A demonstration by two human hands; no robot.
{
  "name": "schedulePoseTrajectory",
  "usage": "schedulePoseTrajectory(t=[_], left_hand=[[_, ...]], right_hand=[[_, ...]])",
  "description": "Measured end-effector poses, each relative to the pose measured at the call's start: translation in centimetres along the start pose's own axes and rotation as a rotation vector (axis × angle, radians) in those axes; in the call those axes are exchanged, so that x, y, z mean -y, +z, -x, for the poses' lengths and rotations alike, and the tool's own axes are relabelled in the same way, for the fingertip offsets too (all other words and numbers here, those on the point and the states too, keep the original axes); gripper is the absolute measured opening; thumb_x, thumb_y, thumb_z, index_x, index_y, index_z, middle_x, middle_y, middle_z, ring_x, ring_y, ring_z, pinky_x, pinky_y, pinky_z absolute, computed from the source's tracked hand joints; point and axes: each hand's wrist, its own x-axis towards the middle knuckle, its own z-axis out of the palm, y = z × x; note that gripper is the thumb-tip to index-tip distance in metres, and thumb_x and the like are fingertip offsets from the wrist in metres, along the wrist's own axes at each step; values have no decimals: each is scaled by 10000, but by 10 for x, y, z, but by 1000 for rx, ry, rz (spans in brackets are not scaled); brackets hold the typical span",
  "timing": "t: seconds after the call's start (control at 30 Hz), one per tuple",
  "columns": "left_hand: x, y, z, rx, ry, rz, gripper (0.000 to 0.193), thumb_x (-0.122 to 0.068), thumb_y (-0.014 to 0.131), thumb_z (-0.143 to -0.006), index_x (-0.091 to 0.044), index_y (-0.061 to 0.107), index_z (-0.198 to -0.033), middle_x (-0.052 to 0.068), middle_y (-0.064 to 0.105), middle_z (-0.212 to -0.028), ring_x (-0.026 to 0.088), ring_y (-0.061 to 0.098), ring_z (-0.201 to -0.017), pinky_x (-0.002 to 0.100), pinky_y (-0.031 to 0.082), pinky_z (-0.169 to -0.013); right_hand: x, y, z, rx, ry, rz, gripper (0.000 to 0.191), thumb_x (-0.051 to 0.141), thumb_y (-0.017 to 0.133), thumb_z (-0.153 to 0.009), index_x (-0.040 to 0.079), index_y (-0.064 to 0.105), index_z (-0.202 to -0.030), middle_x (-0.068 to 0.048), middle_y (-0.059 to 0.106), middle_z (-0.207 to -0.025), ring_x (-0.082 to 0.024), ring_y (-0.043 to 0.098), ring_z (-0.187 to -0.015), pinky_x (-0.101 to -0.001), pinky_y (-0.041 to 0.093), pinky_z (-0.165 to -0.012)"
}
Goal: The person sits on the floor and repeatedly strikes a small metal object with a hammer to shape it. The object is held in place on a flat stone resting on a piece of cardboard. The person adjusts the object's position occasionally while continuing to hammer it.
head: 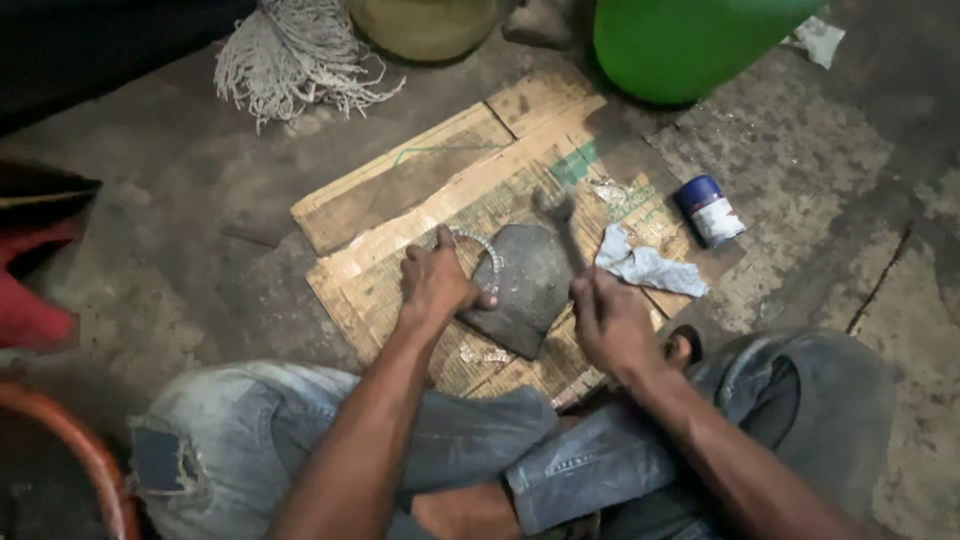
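Dark flat stone lying at the middle of the cardboard sheet, serving as a block. Against its left edge, a thin toothed metal ring, half hidden, pinned down by the left hand, fingers curled tight over it, thumb stretched onto the stone. Right hand closed firm round the handle of a hammer, head lifted over the stone's upper edge and blurred with motion, so mid-swing by the look of it. Ring seemingly whole and in one curve; hard to tell any flattening or bending from here, so the hammering reads as underway, not finished. Crumpled pale rag just right of the stone, near the cardboard's right edge. Small blue-capped tin tipped on its side at the right corner. Scraps of metal near the bottom edge. Beyond the cardboard, on the concrete floor: green drum, yellowish container, mop head. Jeans-clad knees either side, close to the cardboard's lower edge.
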Motion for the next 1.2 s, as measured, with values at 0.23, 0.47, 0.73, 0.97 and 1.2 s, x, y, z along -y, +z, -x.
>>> schedulePoseTrajectory(t=[0.23, 0.47, 0.73, 0.97, 1.2], left_hand=[[3, 3, -4, 4, -6, 25, 1367, -453, 1033, -511, -75, 251, -1567, 411, 422, -1384, 562, 481, -1294, 589, 474, -1040], [3, 5, -3, 12, -2, 14, 1397, -462, 1024, -516, -84, 218, -1593, 417, 422, -1386, 561, 496, -1278, 583, 481, -1034], [0, 2, -3, 28, -15, -8, 1442, -445, 1037, -529, -100, 153, -1614, 424, 375, -1418, 567, 458, -1295, 580, 465, -1043], [-2, -1, -2, 32, -19, -7, 1405, -451, 1025, -530, -110, 190, -1608, 388, 404, -1416, 540, 459, -1315, 594, 473, -1039], [-3, -1, 0, 39, -13, -35, 1449, -492, 1031, -534, -78, 150, -1608, 416, 393, -1400, 556, 468, -1291, 572, 474, -1042]], right_hand=[[10, -5, 0, 144, 32, 217, 383, 423, 514, -1009, 69, 662, -1012, -254, 697, -822, -459, 690, -827, -573, 516, -776], [6, -9, -3, 376, 85, 456, 367, 422, 589, -922, 101, 702, -1059, -253, 715, -934, -455, 684, -944, -572, 514, -849], [-4, 2, -8, 350, -94, 468, 385, 388, 599, -871, 86, 699, -1088, -267, 705, -868, -465, 690, -857, -577, 532, -750], [-3, 3, -5, 307, 44, 358, 424, 456, 614, -910, 67, 685, -1062, -261, 700, -877, -468, 681, -849, -569, 531, -772], [-13, 10, -2, 39, -26, 122, 390, 396, 477, -1038, 52, 656, -1076, -261, 722, -872, -476, 694, -852, -579, 522, -776]])
